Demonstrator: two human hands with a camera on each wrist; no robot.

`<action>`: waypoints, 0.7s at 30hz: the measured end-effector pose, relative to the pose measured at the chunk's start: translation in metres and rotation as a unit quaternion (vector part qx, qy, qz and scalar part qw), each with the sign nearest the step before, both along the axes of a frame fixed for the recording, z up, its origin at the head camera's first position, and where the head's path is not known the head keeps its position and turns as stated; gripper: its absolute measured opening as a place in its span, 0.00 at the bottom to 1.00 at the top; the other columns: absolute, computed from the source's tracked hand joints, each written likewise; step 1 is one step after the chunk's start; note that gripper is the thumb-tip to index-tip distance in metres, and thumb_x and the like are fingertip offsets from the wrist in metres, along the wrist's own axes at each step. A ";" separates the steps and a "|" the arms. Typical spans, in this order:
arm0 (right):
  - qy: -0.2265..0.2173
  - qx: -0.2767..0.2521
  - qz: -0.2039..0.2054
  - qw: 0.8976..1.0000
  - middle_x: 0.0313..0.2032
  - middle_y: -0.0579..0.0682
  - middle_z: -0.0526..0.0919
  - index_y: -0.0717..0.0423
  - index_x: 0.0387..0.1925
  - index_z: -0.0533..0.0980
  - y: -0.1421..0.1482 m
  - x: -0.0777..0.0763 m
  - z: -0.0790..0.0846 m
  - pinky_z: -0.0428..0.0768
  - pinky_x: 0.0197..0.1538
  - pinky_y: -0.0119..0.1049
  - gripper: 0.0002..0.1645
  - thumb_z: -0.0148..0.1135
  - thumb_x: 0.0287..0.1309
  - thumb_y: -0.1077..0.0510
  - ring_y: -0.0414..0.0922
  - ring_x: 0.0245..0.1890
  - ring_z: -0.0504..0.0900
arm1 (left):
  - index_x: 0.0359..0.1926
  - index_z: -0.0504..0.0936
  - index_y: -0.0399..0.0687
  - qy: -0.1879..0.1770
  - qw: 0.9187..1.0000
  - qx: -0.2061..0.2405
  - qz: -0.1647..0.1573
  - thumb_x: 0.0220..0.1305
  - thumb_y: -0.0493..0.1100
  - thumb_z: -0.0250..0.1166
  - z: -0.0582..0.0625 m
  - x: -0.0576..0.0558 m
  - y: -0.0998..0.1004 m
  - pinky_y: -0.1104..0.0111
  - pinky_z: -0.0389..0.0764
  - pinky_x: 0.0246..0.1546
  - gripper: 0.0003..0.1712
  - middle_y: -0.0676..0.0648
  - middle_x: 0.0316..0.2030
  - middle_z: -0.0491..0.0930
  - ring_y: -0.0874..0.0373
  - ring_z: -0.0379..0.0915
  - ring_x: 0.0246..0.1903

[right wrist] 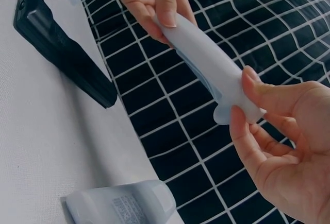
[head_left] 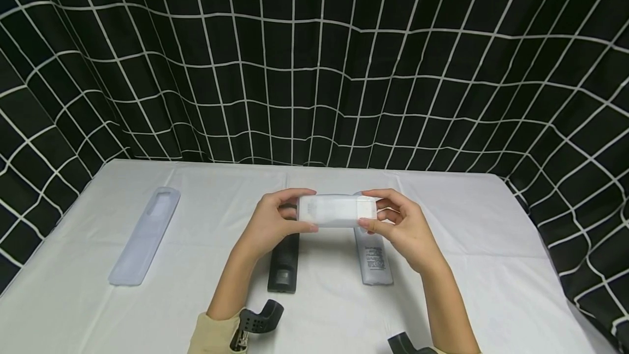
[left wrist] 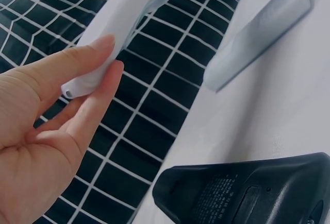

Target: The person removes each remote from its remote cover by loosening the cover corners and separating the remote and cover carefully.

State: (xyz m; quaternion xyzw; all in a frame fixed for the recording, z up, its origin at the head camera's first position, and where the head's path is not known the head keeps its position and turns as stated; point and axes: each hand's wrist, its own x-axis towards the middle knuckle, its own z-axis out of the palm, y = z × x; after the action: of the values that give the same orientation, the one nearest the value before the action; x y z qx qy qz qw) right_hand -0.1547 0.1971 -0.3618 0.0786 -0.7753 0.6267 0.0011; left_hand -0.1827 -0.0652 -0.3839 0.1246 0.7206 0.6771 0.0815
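With the white remote [head_left: 331,211] as dial centre and 12 pointing away from us, nearest is the black remote [head_left: 283,264] at 7, then the pale remote [head_left: 374,260] at 5, label up, apparently sleeved. A translucent cover [head_left: 146,236] lies between 8 and 9, well apart, looks empty. At centre, the white remote is raised off the white table [head_left: 491,223]: left hand [head_left: 272,218] pinches its 9 o'clock end, thumb against fingers; right hand [head_left: 400,228] pinches the 3 o'clock end likewise. A clear sleeve [right wrist: 223,115] shows along its underside, lip just beside the right fingers. We read the step as working sleeve against remote; on or off, can't tell. Either way, we'd anchor with the left, ease the lip with the right thumb, one corner at a time, no twisting: soft stuff probably grabs, then slips. Working lower is safer if it pops loose. Grid curtain [head_left: 314,75] at 12, beyond the table.
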 end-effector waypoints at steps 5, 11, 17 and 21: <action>0.002 -0.002 0.000 1.000 0.41 0.55 0.79 0.69 0.63 0.77 0.000 0.000 0.000 0.88 0.41 0.34 0.32 0.73 0.56 0.74 0.38 0.33 0.84 | 0.65 0.81 0.36 -0.003 1.000 0.002 -0.001 0.51 0.23 0.78 0.001 0.000 0.000 0.69 0.85 0.43 0.37 0.38 0.50 0.84 0.56 0.86 0.41; 0.000 -0.001 0.001 1.000 0.41 0.55 0.79 0.69 0.63 0.77 0.000 0.000 0.000 0.88 0.41 0.33 0.32 0.73 0.55 0.74 0.38 0.33 0.84 | 0.64 0.81 0.35 -0.005 1.000 0.003 -0.002 0.51 0.23 0.78 0.001 0.000 -0.001 0.70 0.84 0.42 0.37 0.37 0.50 0.84 0.57 0.86 0.41; -0.001 0.002 -0.001 1.000 0.41 0.55 0.78 0.69 0.63 0.77 0.001 0.000 0.001 0.88 0.41 0.33 0.32 0.73 0.55 0.74 0.38 0.33 0.83 | 0.64 0.81 0.35 -0.008 1.000 0.006 -0.005 0.51 0.22 0.78 0.002 0.000 -0.001 0.70 0.84 0.42 0.37 0.36 0.51 0.84 0.57 0.86 0.41; -0.001 0.003 -0.003 1.000 0.41 0.55 0.78 0.69 0.62 0.77 0.001 0.000 0.001 0.88 0.41 0.33 0.32 0.73 0.55 0.74 0.38 0.33 0.83 | 0.64 0.81 0.35 -0.008 1.000 0.008 -0.006 0.50 0.22 0.78 0.002 0.000 -0.001 0.70 0.85 0.43 0.37 0.36 0.51 0.85 0.57 0.86 0.41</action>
State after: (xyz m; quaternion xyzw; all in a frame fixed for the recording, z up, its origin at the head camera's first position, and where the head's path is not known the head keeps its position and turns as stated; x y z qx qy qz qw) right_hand -0.1546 0.1981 -0.3607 0.0760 -0.7777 0.6241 0.0018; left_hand -0.1829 -0.0665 -0.3819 0.1244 0.7138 0.6832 0.0903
